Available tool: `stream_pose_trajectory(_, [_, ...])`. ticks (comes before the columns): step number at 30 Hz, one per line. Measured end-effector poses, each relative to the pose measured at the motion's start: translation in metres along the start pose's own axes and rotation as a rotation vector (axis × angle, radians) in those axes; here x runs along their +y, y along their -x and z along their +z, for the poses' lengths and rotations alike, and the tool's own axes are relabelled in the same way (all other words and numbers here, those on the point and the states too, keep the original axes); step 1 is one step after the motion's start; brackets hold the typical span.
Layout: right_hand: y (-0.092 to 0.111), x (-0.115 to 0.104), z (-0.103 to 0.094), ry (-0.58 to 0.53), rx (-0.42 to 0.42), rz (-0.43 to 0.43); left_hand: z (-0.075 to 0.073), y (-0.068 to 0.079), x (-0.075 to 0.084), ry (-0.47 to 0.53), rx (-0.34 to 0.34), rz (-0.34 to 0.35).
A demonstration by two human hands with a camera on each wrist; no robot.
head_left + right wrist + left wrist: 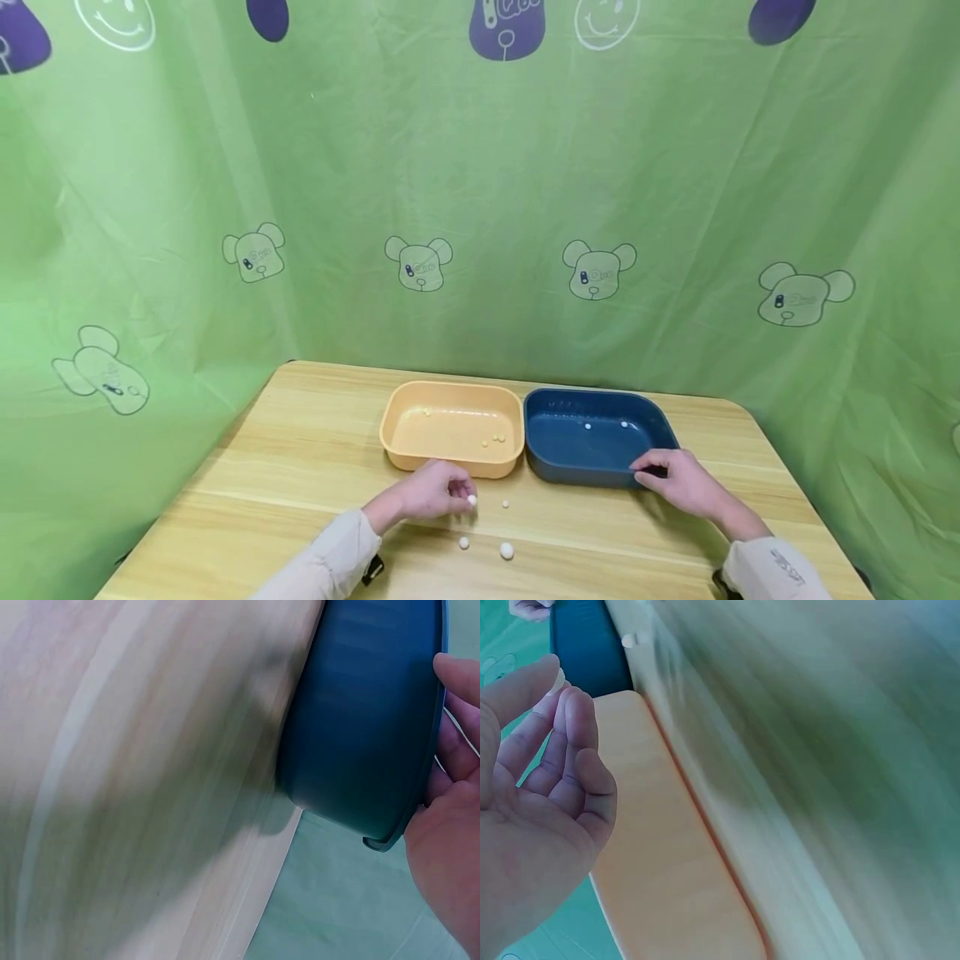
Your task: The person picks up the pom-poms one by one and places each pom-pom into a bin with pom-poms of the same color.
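My left hand pinches a small white ball between thumb and fingertips, just in front of the orange bin. The left wrist view shows the same ball at the tips, the other fingers curled toward the palm. At the front right of the dark blue bin, my right hand holds the rim, thumb at its outer edge and fingers behind it in the right wrist view. On the table lie a larger white ball and smaller white balls.
The two bins stand side by side on a wooden table. Several tiny yellowish balls lie in the orange bin, and two white balls in the blue one. A green curtain with bear prints hangs behind and at both sides.
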State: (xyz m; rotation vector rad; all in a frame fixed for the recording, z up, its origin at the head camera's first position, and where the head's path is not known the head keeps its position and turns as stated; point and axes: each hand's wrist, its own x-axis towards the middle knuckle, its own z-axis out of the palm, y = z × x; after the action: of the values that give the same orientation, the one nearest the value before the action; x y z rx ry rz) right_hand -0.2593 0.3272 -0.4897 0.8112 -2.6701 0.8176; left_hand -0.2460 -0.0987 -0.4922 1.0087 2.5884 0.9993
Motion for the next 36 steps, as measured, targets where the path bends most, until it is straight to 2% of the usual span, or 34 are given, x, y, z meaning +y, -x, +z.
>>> stream_pose_trajectory(6, [0.000, 0.000, 0.002, 0.011, 0.000, 0.001, -0.001, -0.004, 0.006, 0.061, 0.021, -0.031])
stream_pose_trajectory(10, [0.001, 0.000, 0.003, 0.018, -0.009, 0.026, -0.003, -0.009, 0.010, 0.111, 0.045, -0.022])
stream_pose_trajectory(16, [0.000, -0.001, 0.003, 0.010, -0.033, 0.069, -0.007, -0.023, 0.015, 0.147, 0.136, 0.016])
stream_pose_trajectory(22, [-0.001, 0.001, 0.003, 0.002, -0.047, 0.076, -0.006, -0.037, 0.016, 0.175, 0.202, -0.006])
stream_pose_trajectory(30, [0.000, 0.001, 0.004, -0.015, -0.055, 0.115, -0.005, -0.048, 0.015, 0.206, 0.235, -0.008])
stream_pose_trajectory(36, [0.001, 0.002, 0.002, -0.017, -0.051, 0.119, -0.005, -0.052, 0.018, 0.206, 0.223, -0.011])
